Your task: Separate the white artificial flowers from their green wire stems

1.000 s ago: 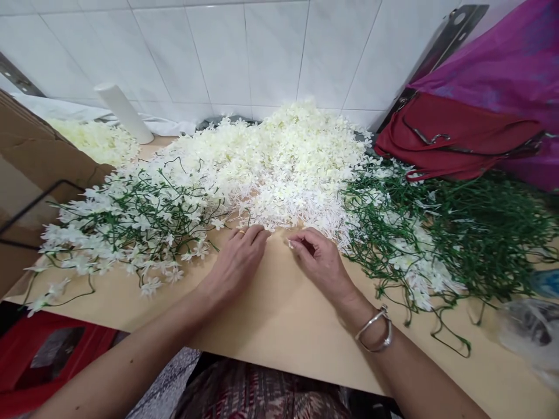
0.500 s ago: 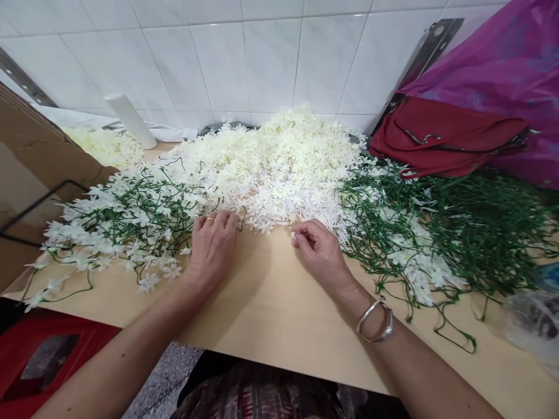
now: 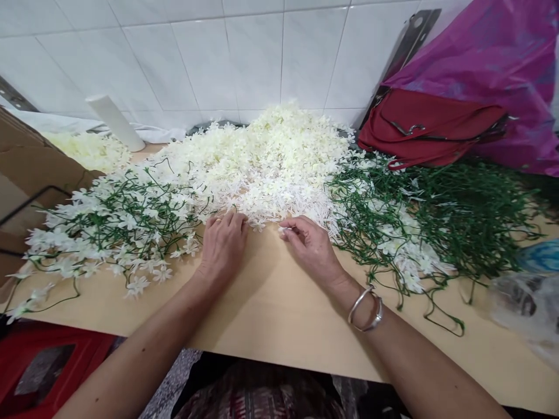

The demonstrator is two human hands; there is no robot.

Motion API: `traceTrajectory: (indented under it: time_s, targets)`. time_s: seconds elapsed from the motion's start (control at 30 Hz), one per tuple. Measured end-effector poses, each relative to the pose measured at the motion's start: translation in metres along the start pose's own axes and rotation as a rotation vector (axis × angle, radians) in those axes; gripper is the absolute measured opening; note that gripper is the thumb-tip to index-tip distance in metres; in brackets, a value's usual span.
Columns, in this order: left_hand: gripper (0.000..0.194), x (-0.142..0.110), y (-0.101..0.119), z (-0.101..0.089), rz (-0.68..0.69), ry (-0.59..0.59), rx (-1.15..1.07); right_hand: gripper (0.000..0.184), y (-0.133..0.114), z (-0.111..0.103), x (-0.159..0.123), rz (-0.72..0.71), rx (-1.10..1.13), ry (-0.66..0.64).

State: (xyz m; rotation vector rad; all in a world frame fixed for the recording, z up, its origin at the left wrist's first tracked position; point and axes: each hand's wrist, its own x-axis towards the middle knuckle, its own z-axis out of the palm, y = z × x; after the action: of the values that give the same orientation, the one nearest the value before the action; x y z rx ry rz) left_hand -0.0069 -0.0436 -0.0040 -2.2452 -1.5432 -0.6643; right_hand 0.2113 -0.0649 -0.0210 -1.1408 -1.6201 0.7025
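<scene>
My left hand (image 3: pixel 225 244) rests back up by the front edge of the flower pile, its fingers bent down and together. A bit of green shows at its fingertips; what they grip is hidden. Across a small gap, my right hand (image 3: pixel 313 247) pinches a small white flower piece (image 3: pixel 282 231) between thumb and forefinger. Loose white artificial flowers (image 3: pixel 288 154) are heaped just beyond both hands. White flowers on green stems (image 3: pixel 135 215) lie left of my left hand. To the right of my right hand spreads a tangle of bare green stems (image 3: pixel 463 215), with some white flowers among them.
A red handbag (image 3: pixel 432 125) and a purple plastic bag (image 3: pixel 493 75) stand back right. A white cylinder (image 3: pixel 116 122) leans at back left, near a cardboard box (image 3: pixel 39 157). Clear plastic (image 3: pixel 524 302) lies at right; a red stool (image 3: pixel 52 361) is below the table (image 3: pixel 279 314).
The view has shifted slightly to the right. My left hand has moved a little right, closer to my right hand, which still pinches the small white flower piece.
</scene>
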Motion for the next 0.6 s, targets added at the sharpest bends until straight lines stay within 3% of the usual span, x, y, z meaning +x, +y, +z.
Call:
traceTrajectory:
  time_s: [0.17,0.23,0.47,0.6]
  targets:
    - [0.022,0.0,0.005,-0.019,0.008,0.232,-0.275,0.012,-0.004,0.002,0.001,0.067,0.076,0.026]
    - [0.022,-0.002,0.011,-0.024,0.037,0.245,-0.413,0.011,-0.005,0.003,0.002,0.088,0.116,0.03]
    - [0.022,-0.01,0.016,-0.013,0.228,-0.142,-0.782,0.013,-0.003,-0.002,0.009,0.153,0.229,0.166]
    - [0.039,-0.011,0.018,-0.008,0.164,-0.165,-0.871,0.011,-0.004,-0.004,0.01,0.19,0.254,0.155]
